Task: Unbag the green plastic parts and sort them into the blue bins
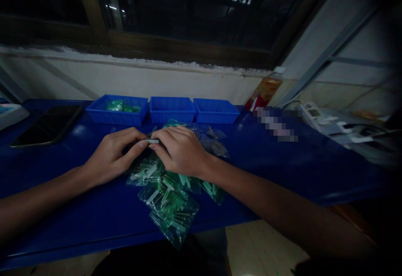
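Note:
My left hand and my right hand meet over a heap of small clear bags filled with green and white parts, lying on the blue table. Both hands are closed in a pinch on a small pale strip-like piece held between their fingertips; I cannot make out exactly what it is. The right hand rests on top of the bags, and the left one sits just left of the heap.
Three blue trays stand in a row behind the hands: the left tray holds green bags, the middle tray and right tray show nothing inside. A dark phone lies at far left. An orange-red packet and white devices sit at right.

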A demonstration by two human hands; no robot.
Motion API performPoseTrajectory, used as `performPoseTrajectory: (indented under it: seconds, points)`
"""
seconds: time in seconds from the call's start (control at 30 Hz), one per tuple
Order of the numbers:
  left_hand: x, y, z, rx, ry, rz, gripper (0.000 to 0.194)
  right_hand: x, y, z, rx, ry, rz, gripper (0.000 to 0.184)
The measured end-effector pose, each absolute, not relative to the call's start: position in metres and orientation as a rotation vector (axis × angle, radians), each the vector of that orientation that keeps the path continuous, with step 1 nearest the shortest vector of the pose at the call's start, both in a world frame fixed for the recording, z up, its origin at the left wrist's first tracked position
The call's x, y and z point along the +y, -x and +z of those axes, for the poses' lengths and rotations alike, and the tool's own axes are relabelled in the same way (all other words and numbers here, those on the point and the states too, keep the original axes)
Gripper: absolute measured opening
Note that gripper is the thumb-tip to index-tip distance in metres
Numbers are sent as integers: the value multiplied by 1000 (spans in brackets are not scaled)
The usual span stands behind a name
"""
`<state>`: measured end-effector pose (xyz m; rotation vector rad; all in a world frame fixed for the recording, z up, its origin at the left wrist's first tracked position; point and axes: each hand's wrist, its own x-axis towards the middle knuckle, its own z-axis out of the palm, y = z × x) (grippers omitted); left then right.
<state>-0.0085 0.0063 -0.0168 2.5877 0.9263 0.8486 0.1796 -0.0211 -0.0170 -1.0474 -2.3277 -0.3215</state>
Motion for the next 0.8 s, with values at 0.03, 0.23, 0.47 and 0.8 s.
performPoseTrajectory:
  seconds: [0.03,0.23,0.47,0.8]
  points:
    - [6,9,-18,941,-2565,868,21,-21,-180,-17,-2321,1059,-331,29]
    - [7,10,-23,810,-2588,956,24,-20,-179,-16,-2303,1133,-402,34]
    - [6,9,-22,938,-2586,944,22,-18,-177,-18,-2323,1119,-368,34]
    - [8,9,-23,977,-2548,916,23,-23,-178,-12,-2317,1075,-204,33]
